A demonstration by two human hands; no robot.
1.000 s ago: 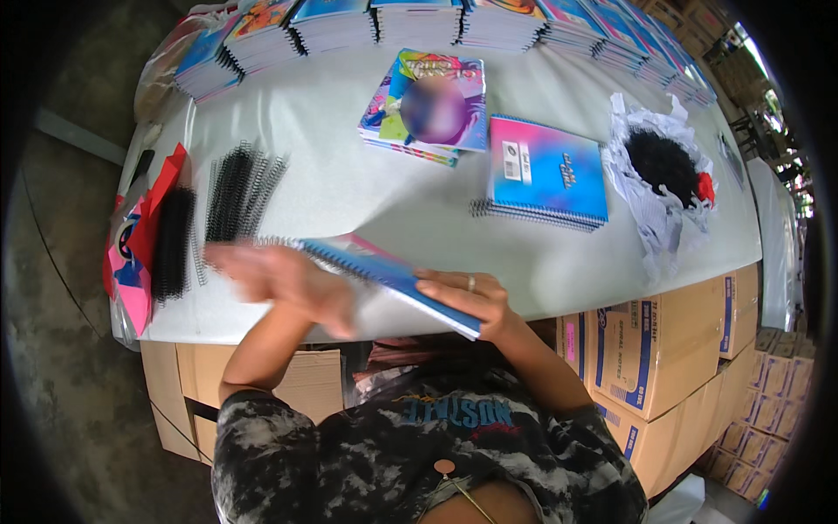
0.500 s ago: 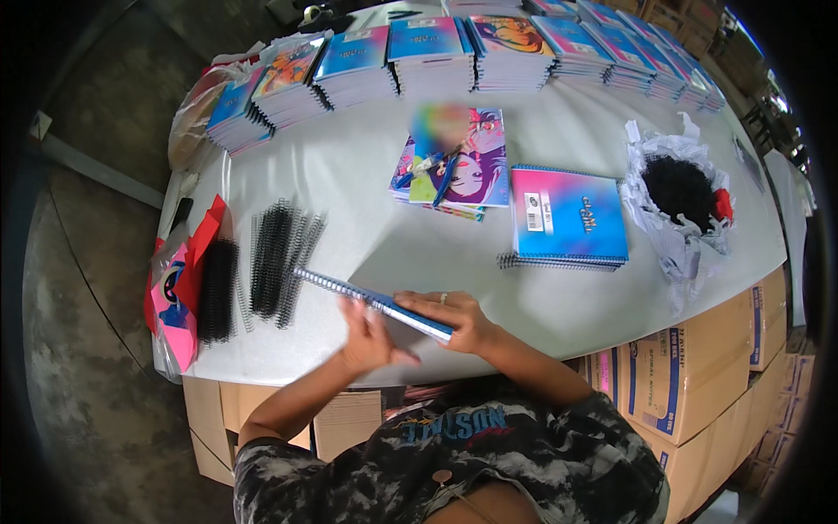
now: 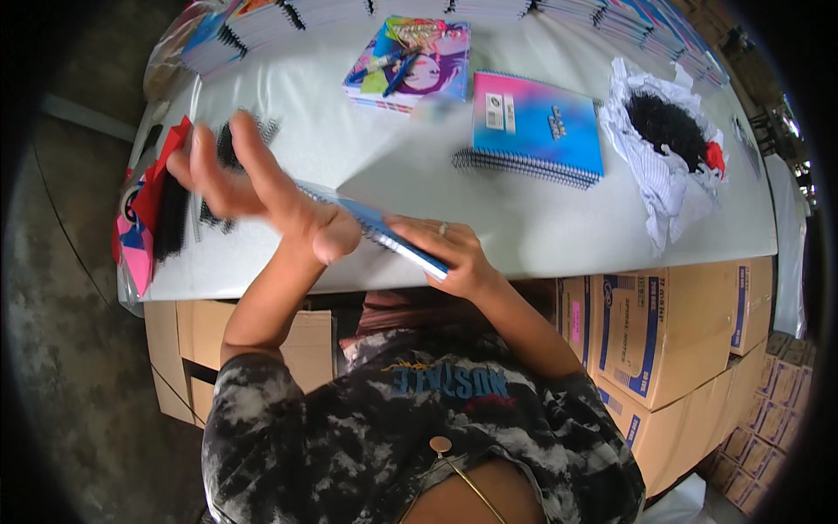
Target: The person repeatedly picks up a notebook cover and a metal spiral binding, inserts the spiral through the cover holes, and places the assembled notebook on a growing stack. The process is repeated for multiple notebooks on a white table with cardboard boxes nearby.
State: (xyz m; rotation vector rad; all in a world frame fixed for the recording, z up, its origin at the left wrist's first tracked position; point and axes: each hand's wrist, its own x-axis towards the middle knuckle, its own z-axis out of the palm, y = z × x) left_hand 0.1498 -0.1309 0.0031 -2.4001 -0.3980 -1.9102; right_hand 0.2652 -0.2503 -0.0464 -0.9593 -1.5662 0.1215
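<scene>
My right hand [image 3: 449, 249] grips the near end of a spiral notebook [image 3: 371, 223], which is tilted with its coiled edge up. A ring is on one finger. My left hand [image 3: 271, 196] is raised over the notebook's far end, its fingers spread and nothing in them. Behind it, loose black binding coils [image 3: 218, 214] lie on the table, partly hidden by the hand. Right of the held notebook lies a short stack of blue and pink spiral notebooks [image 3: 541, 127]. Blue-handled pliers [image 3: 400, 72] rest on a pile of illustrated covers [image 3: 445, 83] farther back.
Stacks of notebooks [image 3: 305, 16] line the table's far edge. A crumpled white wrapping [image 3: 646, 175] holds a tangle of black coils [image 3: 668, 131] at right. Red and pink wrapping [image 3: 140, 231] with more coils sits at left. Cardboard boxes [image 3: 668, 332] stand below the table's right side.
My left hand has lifted off the notebook and moved up and left, its fingers spreading. My right hand still holds the notebook. The view has tilted down toward my body.
</scene>
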